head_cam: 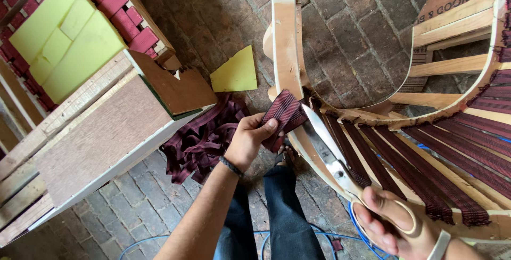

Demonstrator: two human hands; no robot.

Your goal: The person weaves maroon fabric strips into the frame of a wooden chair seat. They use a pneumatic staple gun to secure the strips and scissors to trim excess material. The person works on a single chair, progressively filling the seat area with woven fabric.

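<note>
While your left hand (246,141) is pinching the maroon webbing strap (285,112) taut, your right hand (391,225) is gripping the scissors (332,156). You should be keeping the blades close against the wooden frame rail (286,36).

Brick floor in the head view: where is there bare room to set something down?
Free: brick floor between the foam-padded frame and the curved wooden frame, above the yellow foam scrap. Also bricks inside the curve. Crowded: the webbing pile beside the left hand, and near the scissors in the right hand.
</note>
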